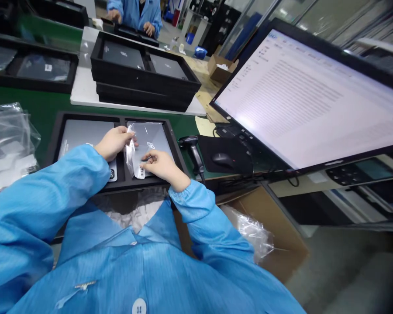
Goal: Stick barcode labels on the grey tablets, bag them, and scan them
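A black two-compartment tray (121,185) lies in front of me on the green table. Its left compartment holds a grey tablet (85,131), partly hidden by my left arm. In the right compartment a second grey tablet (155,135) sits with a clear plastic bag (130,152) about it. My left hand (116,141) pinches the bag's upper left edge, which stands up in a fold. Lower down, my right hand (159,165) has thumb and fingers closed on the bag's plastic, just above a white barcode label (139,172).
Stacked black trays (144,78) with tablets stand behind on a white board. Clear bags (6,148) lie at left. A barcode scanner (194,155), mouse (223,160) and monitor (308,100) are at right. An open carton (275,231) stands below. A co-worker (137,17) works opposite.
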Demonstrator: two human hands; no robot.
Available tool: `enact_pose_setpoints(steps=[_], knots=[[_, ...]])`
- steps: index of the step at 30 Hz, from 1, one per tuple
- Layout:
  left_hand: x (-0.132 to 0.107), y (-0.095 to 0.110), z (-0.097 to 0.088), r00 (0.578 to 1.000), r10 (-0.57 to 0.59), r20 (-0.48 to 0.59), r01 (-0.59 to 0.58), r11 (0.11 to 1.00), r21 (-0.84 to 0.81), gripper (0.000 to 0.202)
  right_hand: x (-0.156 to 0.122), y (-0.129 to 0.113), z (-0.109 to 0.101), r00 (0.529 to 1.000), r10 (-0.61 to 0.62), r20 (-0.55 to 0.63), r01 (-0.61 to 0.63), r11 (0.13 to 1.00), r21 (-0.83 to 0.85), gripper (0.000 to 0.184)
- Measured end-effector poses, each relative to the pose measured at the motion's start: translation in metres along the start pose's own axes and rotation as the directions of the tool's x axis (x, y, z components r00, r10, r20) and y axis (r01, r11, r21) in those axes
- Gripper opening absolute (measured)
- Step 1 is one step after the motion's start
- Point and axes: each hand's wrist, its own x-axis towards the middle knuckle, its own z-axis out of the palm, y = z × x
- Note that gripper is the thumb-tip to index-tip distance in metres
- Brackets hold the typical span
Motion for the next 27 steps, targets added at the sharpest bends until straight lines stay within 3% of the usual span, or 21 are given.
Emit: enact_pose_setpoints(steps=[4,8,15,21,27], knots=[[0.003,-0.001,0.001,1.000,0.016,-0.017,-0.016,0.999,-0.043,0.014,-0.001,0.004,-0.010,0.984,-0.159,0.078,0.166,0.982,-0.092,0.037],[0.004,0.002,0.003,0.998,0.045,-0.054,-0.050,0.993,-0.109,0.015,-0.008,0.002,-0.011,0.963,-0.257,0.082,0.268,0.943,-0.198,0.050],[0.005,0.000,0.001,0.997,0.041,-0.065,-0.049,0.991,-0.121,0.014,-0.012,-0.003,-0.009,0.965,-0.230,0.124,0.255,0.934,-0.250,0.044],[0.005,0.000,0.000,0.996,0.055,-0.064,-0.061,0.994,-0.089,0.013,-0.006,-0.004,-0.017,0.970,-0.114,0.216,0.159,0.965,-0.206,0.039],[0.005,0.003,-0.001,0.997,0.047,-0.063,-0.053,0.995,-0.086,0.015,-0.004,0.001,-0.013,0.943,-0.214,0.256,0.241,0.967,-0.078,0.039]])
